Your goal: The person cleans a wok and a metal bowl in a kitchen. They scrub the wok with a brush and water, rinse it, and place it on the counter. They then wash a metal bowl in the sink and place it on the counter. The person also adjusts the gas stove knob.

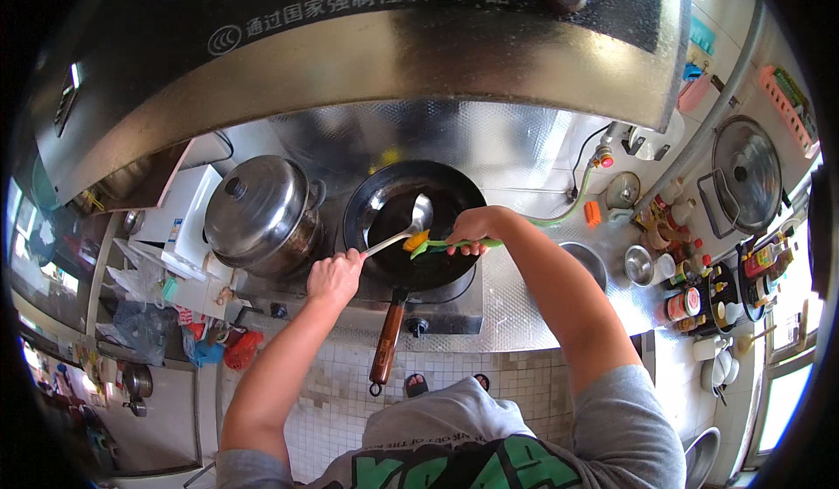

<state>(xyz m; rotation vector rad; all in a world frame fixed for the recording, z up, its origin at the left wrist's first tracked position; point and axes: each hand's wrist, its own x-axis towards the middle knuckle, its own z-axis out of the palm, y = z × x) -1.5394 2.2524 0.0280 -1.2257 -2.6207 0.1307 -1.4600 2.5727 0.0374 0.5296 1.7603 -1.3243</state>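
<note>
My left hand (pixel 334 276) grips the handle of a metal ladle (pixel 423 212), whose bowl hangs over a black wok (pixel 362 207). In my right hand (pixel 473 228) is a green-handled brush (pixel 434 246) with yellow-orange bristles. The bristles meet or overlap the ladle where its neck joins the bowl; whether they press on it I cannot tell. Beneath both tools the wok rests on the right side of a gas stove (pixel 452 322), its wooden handle (pixel 387 345) pointing towards me. Dark liquid or a dark wet surface shows inside the wok.
A large lidded steel pot (pixel 259 217) stands left of the wok. Close overhead is the range hood (pixel 393 63). A metal basin (pixel 585 263) sits right, partly behind my right arm. Beyond it are a steel bowl (pixel 638 265), sauce bottles (pixel 682 305) and an orange block (pixel 592 214).
</note>
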